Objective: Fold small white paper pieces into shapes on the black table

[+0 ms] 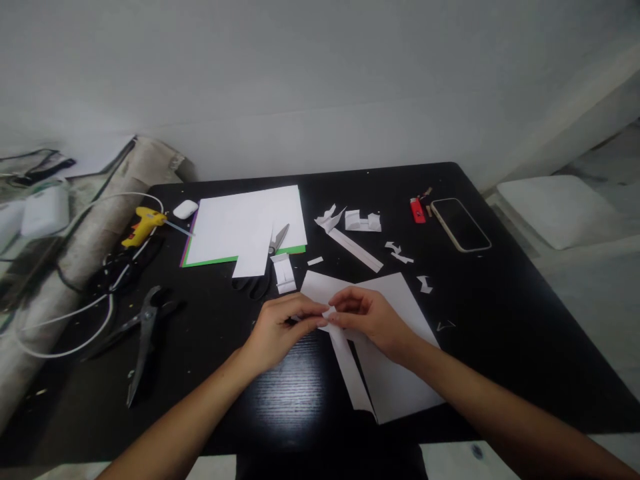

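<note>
1. Left hand and right hand meet fingertip to fingertip, both pinching a small paper piece.
2. The piece sits over the near-centre of the table, above a white sheet.
3. Scissors at 11 o'clock; pliers at 9; phone at 2.

Black wooden table: left hand and right hand meet fingertip to fingertip, pinching a narrow white paper strip over a large white paper sheet. Behind the sheet: grey-bladed scissors, stacked white card sheets. Far left of the sheet: dark metal pliers, yellow glue gun.
</note>
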`<move>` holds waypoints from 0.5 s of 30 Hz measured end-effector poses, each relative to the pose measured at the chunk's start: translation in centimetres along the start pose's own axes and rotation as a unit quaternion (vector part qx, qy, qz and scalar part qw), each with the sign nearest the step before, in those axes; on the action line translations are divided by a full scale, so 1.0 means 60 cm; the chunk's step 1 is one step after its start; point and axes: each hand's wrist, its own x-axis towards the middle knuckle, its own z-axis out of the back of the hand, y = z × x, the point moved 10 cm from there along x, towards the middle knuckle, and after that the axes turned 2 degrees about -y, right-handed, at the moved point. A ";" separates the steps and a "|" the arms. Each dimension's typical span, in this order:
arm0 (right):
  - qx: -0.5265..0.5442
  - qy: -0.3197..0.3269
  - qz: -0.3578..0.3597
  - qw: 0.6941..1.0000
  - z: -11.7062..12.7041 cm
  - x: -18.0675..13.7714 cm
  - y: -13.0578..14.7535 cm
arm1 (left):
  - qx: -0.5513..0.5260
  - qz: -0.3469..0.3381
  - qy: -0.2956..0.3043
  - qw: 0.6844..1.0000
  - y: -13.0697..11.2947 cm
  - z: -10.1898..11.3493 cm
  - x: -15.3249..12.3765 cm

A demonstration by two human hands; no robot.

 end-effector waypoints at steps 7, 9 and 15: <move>0.001 -0.002 -0.006 1.000 0.001 0.002 -0.005 | 0.001 0.002 0.003 1.000 0.002 -0.002 -0.001; 0.001 -0.002 -0.003 1.000 0.001 0.002 -0.004 | -0.001 0.003 0.005 1.000 0.001 -0.003 -0.001; 0.005 0.006 -0.005 1.000 -0.003 0.001 -0.002 | -0.010 0.006 0.007 1.000 0.001 -0.003 0.000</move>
